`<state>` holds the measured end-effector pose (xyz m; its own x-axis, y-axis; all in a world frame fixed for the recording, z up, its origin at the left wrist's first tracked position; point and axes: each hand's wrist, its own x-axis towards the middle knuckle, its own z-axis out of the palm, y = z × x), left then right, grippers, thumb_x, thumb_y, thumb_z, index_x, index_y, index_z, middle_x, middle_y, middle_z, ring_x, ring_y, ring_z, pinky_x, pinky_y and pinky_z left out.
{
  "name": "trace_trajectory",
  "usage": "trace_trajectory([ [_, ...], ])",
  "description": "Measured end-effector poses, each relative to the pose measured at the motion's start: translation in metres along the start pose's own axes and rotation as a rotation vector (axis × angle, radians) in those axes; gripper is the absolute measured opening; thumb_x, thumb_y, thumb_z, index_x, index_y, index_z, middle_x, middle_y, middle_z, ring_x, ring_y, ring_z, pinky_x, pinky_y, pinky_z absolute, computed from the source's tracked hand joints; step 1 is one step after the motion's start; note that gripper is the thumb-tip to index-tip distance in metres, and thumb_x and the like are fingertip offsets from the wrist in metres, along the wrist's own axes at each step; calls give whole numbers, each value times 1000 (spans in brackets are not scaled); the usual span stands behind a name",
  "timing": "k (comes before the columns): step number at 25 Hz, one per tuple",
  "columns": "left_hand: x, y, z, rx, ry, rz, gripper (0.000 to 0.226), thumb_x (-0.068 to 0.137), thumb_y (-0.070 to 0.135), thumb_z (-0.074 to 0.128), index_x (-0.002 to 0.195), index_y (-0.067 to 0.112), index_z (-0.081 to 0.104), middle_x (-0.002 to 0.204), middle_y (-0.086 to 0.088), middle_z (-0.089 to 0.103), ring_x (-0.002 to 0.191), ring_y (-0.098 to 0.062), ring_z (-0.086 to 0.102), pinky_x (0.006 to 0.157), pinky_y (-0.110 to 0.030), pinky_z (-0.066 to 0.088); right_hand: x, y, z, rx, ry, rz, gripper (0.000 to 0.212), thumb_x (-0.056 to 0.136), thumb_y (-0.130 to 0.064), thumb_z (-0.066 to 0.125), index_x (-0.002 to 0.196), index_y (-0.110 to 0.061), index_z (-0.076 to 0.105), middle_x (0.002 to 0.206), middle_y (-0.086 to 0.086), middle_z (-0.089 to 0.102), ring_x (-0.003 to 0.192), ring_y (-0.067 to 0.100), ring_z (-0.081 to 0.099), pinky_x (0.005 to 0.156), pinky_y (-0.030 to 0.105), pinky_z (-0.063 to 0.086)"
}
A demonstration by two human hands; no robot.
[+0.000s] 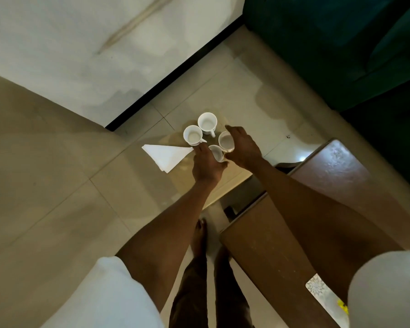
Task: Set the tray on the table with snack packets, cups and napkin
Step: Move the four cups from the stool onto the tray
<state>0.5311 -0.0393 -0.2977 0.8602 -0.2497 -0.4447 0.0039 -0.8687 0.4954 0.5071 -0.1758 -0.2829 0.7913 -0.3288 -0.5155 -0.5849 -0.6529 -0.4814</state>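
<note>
the left hand [206,166] is curling its fingers round the nearest cup [216,151], and the right hand [243,147] is gripping the right-side cup [224,141], fingers bent over its rim. the far cup [207,123] and the left cup [192,135] are standing free and upright just beside them. all 4 are sitting on a see-through worktop [192,185]. a folded white napkin [167,156] is lying just left of them, 1 corner near the left hand.
</note>
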Motion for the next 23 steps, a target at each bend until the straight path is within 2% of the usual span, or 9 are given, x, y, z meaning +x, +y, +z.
trace_trajectory([
  [3, -1, 4, 6, 26, -12, -5, 100, 81, 44, 87, 156, 12, 30, 158, -9, 46, 138, -33, 58, 107, -46, 56, 3, -3, 3, -82, -34, 8, 101, 76, -20, 89, 160, -26, 34, 156, 4, 41, 131, 38, 56, 101, 52, 55],
  [6, -2, 7, 8, 41, 11, -22, 95, 88, 47, 80, 158, 12, 27, 158, -10, 47, 135, -33, 61, 107, -44, 56, 4, -7, 6, -133, -10, 17, 97, 74, -22, 91, 155, -26, 38, 149, 7, 47, 125, 38, 60, 96, 51, 58],
  [10, 0, 9, 11, 32, 36, -29, 88, 90, 46, 77, 157, 12, 32, 156, -10, 51, 134, -34, 62, 108, -44, 55, 7, -10, 5, -202, 34, -3, 78, 78, -26, 88, 144, -25, 46, 137, 8, 54, 112, 38, 67, 86, 45, 58],
  [14, 4, 4, 10, -15, 43, -36, 89, 85, 41, 84, 154, 10, 37, 153, -11, 54, 135, -34, 61, 108, -45, 56, 11, -9, 6, -259, 40, -31, 73, 80, -33, 86, 142, -24, 47, 133, 8, 56, 110, 37, 68, 86, 43, 57],
  [19, -1, -2, 0, 29, 73, 48, 78, 79, 43, 88, 139, 12, 50, 138, -9, 65, 122, -31, 69, 100, -41, 59, -5, -11, -3, -161, 111, -5, 72, 76, -33, 86, 137, -25, 51, 128, 8, 59, 105, 37, 68, 85, 43, 57],
  [23, -39, 9, -15, 92, 37, 156, 72, 75, 44, 91, 130, 15, 54, 130, -8, 65, 113, -29, 70, 88, -39, 61, -65, 0, -21, -9, 186, 92, 67, 74, -30, 84, 133, -27, 53, 127, 6, 61, 106, 37, 68, 86, 43, 57],
])
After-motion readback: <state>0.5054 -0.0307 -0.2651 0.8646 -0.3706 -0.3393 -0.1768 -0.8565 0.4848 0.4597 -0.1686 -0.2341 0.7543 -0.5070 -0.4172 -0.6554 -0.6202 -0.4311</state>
